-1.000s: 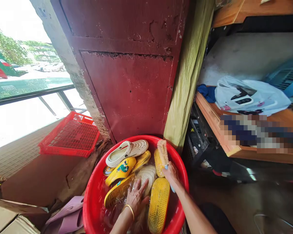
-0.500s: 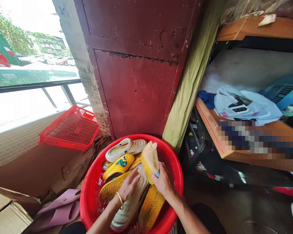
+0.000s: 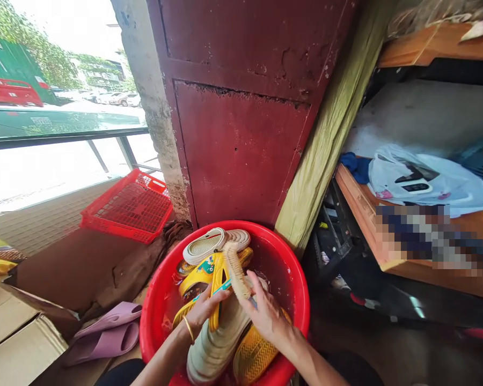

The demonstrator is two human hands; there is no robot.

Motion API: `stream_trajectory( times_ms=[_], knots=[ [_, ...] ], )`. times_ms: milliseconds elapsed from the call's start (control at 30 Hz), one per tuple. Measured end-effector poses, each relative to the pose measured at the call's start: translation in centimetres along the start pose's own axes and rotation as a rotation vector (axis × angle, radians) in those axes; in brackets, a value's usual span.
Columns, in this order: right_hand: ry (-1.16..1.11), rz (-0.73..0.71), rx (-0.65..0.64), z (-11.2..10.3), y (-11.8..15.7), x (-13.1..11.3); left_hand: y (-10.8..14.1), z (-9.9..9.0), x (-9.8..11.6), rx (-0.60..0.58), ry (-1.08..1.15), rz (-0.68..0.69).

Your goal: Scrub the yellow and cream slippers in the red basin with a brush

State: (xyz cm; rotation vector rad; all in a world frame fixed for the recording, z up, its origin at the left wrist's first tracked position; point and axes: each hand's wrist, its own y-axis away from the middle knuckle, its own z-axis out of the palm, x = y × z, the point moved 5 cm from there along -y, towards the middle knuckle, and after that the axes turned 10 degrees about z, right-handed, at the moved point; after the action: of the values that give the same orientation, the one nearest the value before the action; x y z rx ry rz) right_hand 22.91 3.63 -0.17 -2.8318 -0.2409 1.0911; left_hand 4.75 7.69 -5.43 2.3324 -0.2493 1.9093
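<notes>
A yellow scrub brush (image 3: pixel 236 271) with pale bristles and a turquoise strip on its handle is tilted over the tub, its bristles facing right. My left hand (image 3: pixel 204 310), a gold bangle at its wrist, is closed around the brush's handle side. Fingers apart, my right hand (image 3: pixel 264 313) is beside the lower bristles; whether it touches them I cannot tell. Below both hands lies a large pale shoe (image 3: pixel 213 343), partly covered. Yellow soles (image 3: pixel 255 351), a yellow clog (image 3: pixel 197 279) with a cartoon figure and a cream clog (image 3: pixel 205 245) surround it in the red tub (image 3: pixel 304 292).
Pink slippers (image 3: pixel 108 335) lie left of the tub, near cardboard (image 3: pixel 24 340). A red plastic crate (image 3: pixel 126 209) sits farther back. Behind the tub stands a dark red door (image 3: pixel 241 155). At right, a wooden shelf (image 3: pixel 358 220) holds a plastic bag (image 3: pixel 430 179).
The brush has turned from bristles up in my right hand to bristles rightward, with my left hand now on its handle. My right hand has loosened. The view has shifted slightly left.
</notes>
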Motion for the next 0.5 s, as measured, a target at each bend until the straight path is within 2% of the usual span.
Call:
stream_trajectory(
  times_ms=[100,233,400,500],
  knots=[
    [0.218,-0.064,-0.068,0.2,0.4,1.3,-0.2,0.7,-0.4,-0.093,0.196,-0.069],
    [0.441,-0.06,-0.148,1.3,0.6,2.7,-1.0,2.2,-1.2,-0.135,0.203,-0.085],
    [0.467,0.081,-0.099,0.8,-1.5,5.6,-1.8,2.4,-2.1,-0.127,0.165,-0.078],
    [0.4,0.15,0.021,-0.6,-2.4,6.5,-1.8,1.9,-2.5,-0.13,0.15,-0.101]
  ],
)
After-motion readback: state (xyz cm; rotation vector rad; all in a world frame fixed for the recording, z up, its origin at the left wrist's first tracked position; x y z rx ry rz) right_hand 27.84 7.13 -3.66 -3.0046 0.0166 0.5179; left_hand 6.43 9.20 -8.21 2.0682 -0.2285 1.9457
